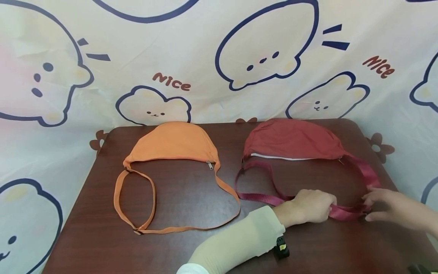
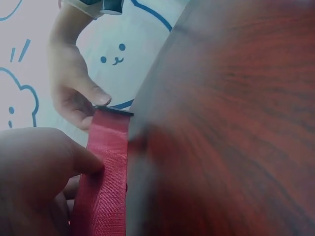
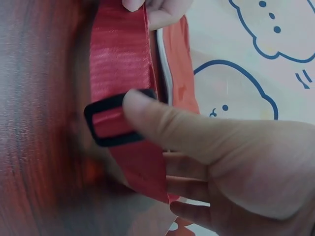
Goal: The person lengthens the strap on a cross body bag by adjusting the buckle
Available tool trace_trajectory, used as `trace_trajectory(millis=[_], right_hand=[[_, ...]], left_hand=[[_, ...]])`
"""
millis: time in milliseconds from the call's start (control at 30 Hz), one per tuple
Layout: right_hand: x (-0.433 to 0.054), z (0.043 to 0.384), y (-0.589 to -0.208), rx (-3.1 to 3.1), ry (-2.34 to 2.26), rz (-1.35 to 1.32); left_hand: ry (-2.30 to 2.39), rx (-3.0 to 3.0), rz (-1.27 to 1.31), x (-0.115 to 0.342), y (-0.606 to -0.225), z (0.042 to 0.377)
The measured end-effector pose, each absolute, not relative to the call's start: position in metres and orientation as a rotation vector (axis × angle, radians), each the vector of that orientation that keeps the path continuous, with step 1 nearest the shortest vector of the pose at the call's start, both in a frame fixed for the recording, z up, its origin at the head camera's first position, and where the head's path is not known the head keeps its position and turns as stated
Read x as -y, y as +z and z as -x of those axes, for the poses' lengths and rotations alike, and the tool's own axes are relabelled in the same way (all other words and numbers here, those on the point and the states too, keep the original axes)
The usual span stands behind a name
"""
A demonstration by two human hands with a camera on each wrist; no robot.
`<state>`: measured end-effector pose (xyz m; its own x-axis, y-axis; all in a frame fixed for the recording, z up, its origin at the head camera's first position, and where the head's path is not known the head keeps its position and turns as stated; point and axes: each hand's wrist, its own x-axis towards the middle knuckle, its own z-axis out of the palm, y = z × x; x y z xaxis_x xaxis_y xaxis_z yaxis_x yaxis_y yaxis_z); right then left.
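A dark red waist bag (image 1: 294, 139) lies at the back right of the table, its white zip facing forward. My left hand (image 1: 313, 205) pinches the bag's red strap (image 2: 109, 182) between thumb and fingers, in front of the bag. To its right, my right hand (image 1: 393, 207) is on the same strap at a black slider buckle (image 3: 115, 118). In the right wrist view the thumb (image 3: 147, 115) presses on the buckle's edge while the other fingers lie behind the strap. The strap's far loop (image 1: 256, 196) lies on the table left of my left hand.
An orange waist bag (image 1: 174, 142) lies on the left of the brown table (image 1: 191, 255), its thin strap (image 1: 171, 230) looped toward the front. A patterned cloth (image 1: 205, 102) hangs behind the table. A black wrist device (image 1: 281, 247) shows under my left forearm.
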<state>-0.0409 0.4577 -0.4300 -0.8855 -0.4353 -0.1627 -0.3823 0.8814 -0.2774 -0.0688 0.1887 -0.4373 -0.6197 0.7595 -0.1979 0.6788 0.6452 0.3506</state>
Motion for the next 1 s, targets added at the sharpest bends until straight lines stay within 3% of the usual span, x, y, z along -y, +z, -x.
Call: trace_trajectory(millis=[700,1000], right_hand=[[-0.423,0.061,-0.399,-2.802,-1.043,0.478],[-0.414,0.058,-0.393,-2.867,-0.979,0.558]], left_hand=[[0.798,-2.626,-1.076,-0.178,-0.422,0.095],[0.876,-2.642,-1.056,-0.170,-0.414,0.104]])
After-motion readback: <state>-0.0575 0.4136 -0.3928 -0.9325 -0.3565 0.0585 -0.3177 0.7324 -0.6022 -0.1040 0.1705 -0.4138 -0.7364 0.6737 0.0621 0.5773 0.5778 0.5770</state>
